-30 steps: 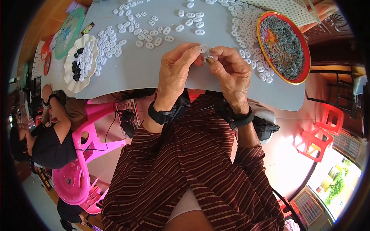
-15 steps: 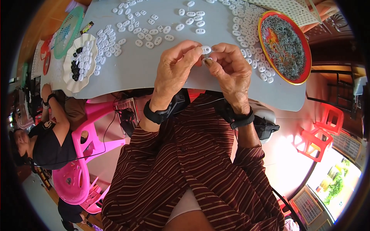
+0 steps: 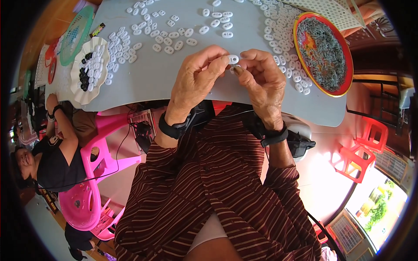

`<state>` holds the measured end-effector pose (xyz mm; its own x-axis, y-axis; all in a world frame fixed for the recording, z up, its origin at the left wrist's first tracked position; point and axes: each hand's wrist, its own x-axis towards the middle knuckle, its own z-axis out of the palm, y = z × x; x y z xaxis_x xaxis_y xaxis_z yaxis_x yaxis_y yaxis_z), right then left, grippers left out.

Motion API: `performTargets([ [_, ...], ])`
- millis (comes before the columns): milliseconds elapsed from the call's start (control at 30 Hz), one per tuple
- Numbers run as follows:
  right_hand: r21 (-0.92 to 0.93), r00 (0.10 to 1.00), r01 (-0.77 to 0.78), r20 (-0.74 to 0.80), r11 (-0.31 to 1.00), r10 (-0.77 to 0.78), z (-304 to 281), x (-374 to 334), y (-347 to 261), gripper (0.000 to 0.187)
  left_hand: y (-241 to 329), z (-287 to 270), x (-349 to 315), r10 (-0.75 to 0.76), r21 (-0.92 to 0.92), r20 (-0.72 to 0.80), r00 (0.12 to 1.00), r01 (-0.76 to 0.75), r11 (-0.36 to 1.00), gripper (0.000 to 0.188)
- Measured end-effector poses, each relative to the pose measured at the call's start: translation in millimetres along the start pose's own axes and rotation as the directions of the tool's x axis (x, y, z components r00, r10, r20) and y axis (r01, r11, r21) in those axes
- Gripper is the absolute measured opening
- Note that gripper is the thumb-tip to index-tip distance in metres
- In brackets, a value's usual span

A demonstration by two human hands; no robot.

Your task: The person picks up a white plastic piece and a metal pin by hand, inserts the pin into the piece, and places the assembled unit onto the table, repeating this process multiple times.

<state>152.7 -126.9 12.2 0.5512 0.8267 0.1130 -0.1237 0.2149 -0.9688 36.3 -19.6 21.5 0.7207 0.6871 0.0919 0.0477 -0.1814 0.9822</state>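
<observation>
Over the near part of the grey table, my two hands meet close together. My left hand (image 3: 200, 78) pinches a white oval plastic cord-lock piece (image 3: 233, 59) between thumb and fingers, and a hole shows in its face. Just below that piece, my right hand (image 3: 263, 82) is closed, thumb against fingers, on a small whitish part (image 3: 232, 68). Most of this part is hidden behind the thumb, so its kind is unclear.
Many loose white oval pieces (image 3: 174, 35) lie across the table (image 3: 143, 78). At right stands a red, gold-rimmed tray (image 3: 348, 82) of small grey springs (image 3: 322, 56). A scalloped white dish (image 3: 100, 80) holds white and black pieces. Another person (image 3: 61, 161) sits at left by pink chairs (image 3: 100, 161).
The white piece in my left hand has turned slightly, and my left wrist has shifted a little to the left. My right hand keeps its pinch.
</observation>
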Motion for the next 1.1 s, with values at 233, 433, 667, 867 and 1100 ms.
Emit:
performTargets([
  [233, -0.048, 0.999, 0.034, -0.032, 0.998, -0.036, -0.1, 0.5, 1.5, 0.024, -7.6, 14.5, -3.3, 0.030, -0.144, -0.068, 0.997, -0.040, 0.989, 0.025],
  [433, -0.046, 0.999, 0.023, -0.021, 0.999, -0.024, -0.7, -0.1, 0.7, 0.024, -3.5, 11.1, -2.5, 0.035, -0.094, -0.034, 0.999, -0.038, 0.995, 0.023],
  [667, -0.018, 1.000, 0.028, -0.013, 0.999, -0.029, 1.6, 0.5, -1.5, 0.023, -1.6, 11.8, -0.6, 0.050, -0.030, -0.023, 0.999, -0.050, 0.998, 0.027],
  [867, -0.078, 1.000, -0.008, 0.013, 0.997, 0.009, 3.0, 1.1, -1.7, 0.027, -3.0, 8.6, -1.1, -0.013, -0.041, -0.017, 1.000, 0.012, 0.999, 0.028],
  [1100, -0.187, 0.999, 0.042, 0.033, 0.981, -0.036, 4.0, 0.5, 8.3, 0.037, -9.1, 6.7, -0.6, -0.055, -0.140, -0.015, 0.998, 0.052, 0.989, 0.028],
])
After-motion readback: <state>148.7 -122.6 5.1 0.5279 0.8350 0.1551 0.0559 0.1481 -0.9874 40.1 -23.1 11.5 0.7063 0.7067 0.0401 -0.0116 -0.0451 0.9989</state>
